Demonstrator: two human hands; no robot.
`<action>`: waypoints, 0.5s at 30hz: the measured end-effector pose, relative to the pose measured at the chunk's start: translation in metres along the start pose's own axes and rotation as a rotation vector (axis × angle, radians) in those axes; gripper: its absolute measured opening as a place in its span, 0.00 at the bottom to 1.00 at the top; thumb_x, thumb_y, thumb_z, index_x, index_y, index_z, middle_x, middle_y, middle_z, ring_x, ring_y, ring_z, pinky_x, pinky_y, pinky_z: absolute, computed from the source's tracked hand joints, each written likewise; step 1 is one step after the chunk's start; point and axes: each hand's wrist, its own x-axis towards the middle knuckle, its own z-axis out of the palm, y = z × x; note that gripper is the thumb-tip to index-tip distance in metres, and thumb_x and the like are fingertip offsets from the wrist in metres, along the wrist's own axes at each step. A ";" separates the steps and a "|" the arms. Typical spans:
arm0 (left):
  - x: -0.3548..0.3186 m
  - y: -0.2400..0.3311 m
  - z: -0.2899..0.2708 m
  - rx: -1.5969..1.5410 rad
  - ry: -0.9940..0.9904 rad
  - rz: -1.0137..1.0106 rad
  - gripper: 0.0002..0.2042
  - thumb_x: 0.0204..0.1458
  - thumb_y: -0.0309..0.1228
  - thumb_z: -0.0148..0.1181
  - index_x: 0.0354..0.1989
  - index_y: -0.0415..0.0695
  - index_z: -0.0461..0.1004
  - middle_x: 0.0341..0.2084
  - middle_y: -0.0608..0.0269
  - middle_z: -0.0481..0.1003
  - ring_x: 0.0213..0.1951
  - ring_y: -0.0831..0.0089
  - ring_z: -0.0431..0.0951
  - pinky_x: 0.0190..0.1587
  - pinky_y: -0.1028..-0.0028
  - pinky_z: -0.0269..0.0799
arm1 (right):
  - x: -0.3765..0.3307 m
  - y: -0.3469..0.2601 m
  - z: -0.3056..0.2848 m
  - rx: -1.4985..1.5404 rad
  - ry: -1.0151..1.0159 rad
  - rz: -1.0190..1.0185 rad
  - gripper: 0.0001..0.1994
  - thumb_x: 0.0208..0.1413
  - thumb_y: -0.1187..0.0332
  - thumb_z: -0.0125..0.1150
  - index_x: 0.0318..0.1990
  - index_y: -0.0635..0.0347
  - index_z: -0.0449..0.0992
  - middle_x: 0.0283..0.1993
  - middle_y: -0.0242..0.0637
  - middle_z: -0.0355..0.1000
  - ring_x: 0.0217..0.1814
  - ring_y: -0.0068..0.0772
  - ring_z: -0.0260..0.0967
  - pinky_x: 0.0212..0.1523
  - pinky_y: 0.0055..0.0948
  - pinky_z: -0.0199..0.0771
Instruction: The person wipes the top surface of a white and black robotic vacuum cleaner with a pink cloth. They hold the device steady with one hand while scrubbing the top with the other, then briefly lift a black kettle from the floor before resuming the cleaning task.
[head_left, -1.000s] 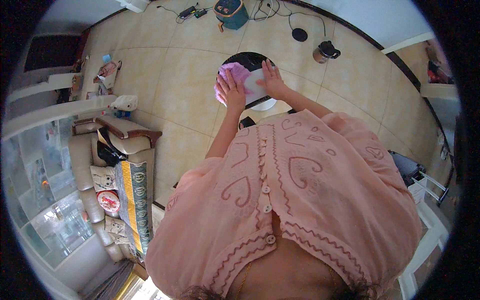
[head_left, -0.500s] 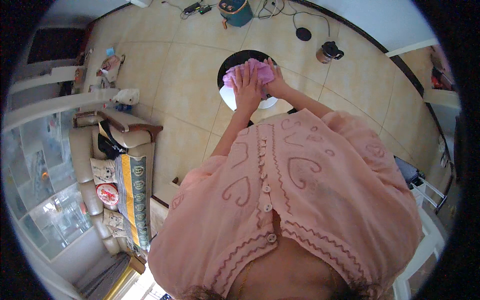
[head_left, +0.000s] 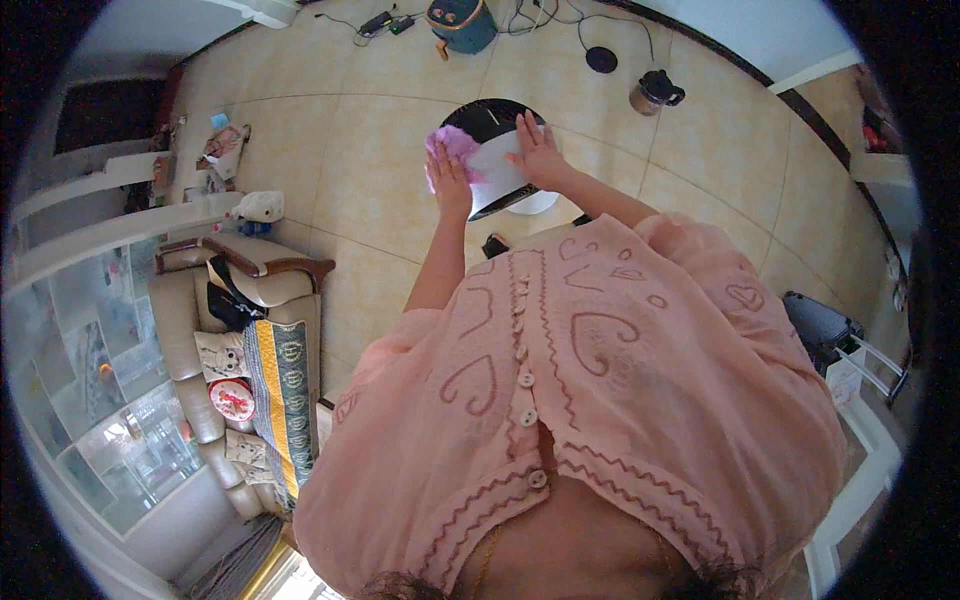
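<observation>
- Since half a second ago, the left hand and the fluffy lilac cloth are shifting leftward together, from the middle of the rounded black-and-white object to its left edge, and a slanting white panel is now showing between the two hands.
- Repeated pale emblems are running down the dark green band of the sofa cover, appearing too small to read; a red design is filling the round white cushion beside it.
- Lilac cloth is lying under the left hand, bulging out around and above the fingers.
- Right hand is resting directly on the object's right side, well apart from the cloth.
- Left hand is lying flat over the cloth, its fingers extending away from the body and staying only slightly apart.
- Right hand is spreading, its thumb pointing left across the white panel and its fingers reaching toward the black top.
- Both forearms are reaching forward from the pink blouse, the right one angling inward.
- Beyond the object, a black-lidded jug and a dark teal air fryer are standing on the tiled floor.
</observation>
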 end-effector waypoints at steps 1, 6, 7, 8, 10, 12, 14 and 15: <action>0.002 -0.003 -0.007 -0.104 -0.014 -0.057 0.24 0.58 0.40 0.34 0.61 0.43 0.50 0.61 0.48 0.47 0.63 0.52 0.45 0.62 0.60 0.39 | 0.001 -0.001 -0.001 -0.029 0.013 -0.025 0.35 0.55 0.48 0.40 0.64 0.56 0.38 0.67 0.57 0.25 0.68 0.64 0.25 0.60 0.62 0.38; 0.022 0.063 -0.058 -0.227 -0.012 -0.027 0.21 0.58 0.37 0.34 0.59 0.43 0.56 0.60 0.51 0.51 0.61 0.54 0.49 0.62 0.64 0.44 | 0.011 -0.003 -0.022 0.040 -0.021 0.086 0.29 0.56 0.57 0.41 0.60 0.67 0.49 0.63 0.60 0.40 0.65 0.60 0.38 0.62 0.48 0.45; 0.024 0.072 -0.056 -0.383 -0.049 -0.030 0.21 0.58 0.37 0.34 0.59 0.43 0.56 0.60 0.52 0.51 0.61 0.54 0.49 0.62 0.63 0.44 | 0.015 -0.004 -0.028 0.061 -0.051 0.096 0.27 0.56 0.59 0.41 0.58 0.69 0.51 0.62 0.61 0.45 0.65 0.58 0.42 0.62 0.45 0.46; 0.025 0.083 -0.045 -0.545 -0.088 -0.032 0.21 0.58 0.36 0.34 0.59 0.44 0.56 0.60 0.52 0.51 0.61 0.54 0.50 0.62 0.62 0.44 | 0.014 -0.005 -0.031 0.168 0.062 0.153 0.26 0.56 0.61 0.41 0.58 0.70 0.52 0.61 0.60 0.48 0.63 0.57 0.44 0.62 0.44 0.47; 0.036 0.081 -0.027 0.143 -0.109 0.478 0.21 0.56 0.37 0.39 0.59 0.46 0.57 0.61 0.52 0.50 0.62 0.52 0.47 0.61 0.55 0.41 | 0.006 -0.002 -0.037 0.380 0.286 0.276 0.24 0.55 0.64 0.41 0.57 0.70 0.53 0.58 0.60 0.53 0.61 0.55 0.49 0.61 0.42 0.49; 0.018 0.115 -0.023 0.172 -0.151 0.287 0.24 0.54 0.40 0.43 0.59 0.46 0.57 0.62 0.52 0.47 0.62 0.48 0.43 0.60 0.48 0.39 | 0.002 0.001 -0.046 0.346 0.408 0.241 0.23 0.55 0.65 0.43 0.56 0.69 0.55 0.57 0.59 0.54 0.61 0.55 0.50 0.61 0.43 0.48; 0.015 0.118 -0.023 0.257 -0.241 0.143 0.27 0.53 0.42 0.45 0.60 0.46 0.54 0.62 0.52 0.45 0.63 0.46 0.41 0.59 0.46 0.38 | -0.002 0.004 -0.051 0.256 0.517 0.085 0.22 0.54 0.65 0.44 0.55 0.67 0.57 0.57 0.57 0.54 0.60 0.54 0.50 0.62 0.43 0.46; 0.016 0.118 -0.022 0.299 -0.286 0.072 0.28 0.52 0.43 0.46 0.61 0.47 0.52 0.63 0.52 0.44 0.63 0.45 0.40 0.59 0.46 0.37 | -0.003 0.002 -0.048 0.185 0.559 -0.057 0.22 0.55 0.64 0.44 0.55 0.64 0.58 0.57 0.56 0.54 0.61 0.53 0.50 0.62 0.44 0.44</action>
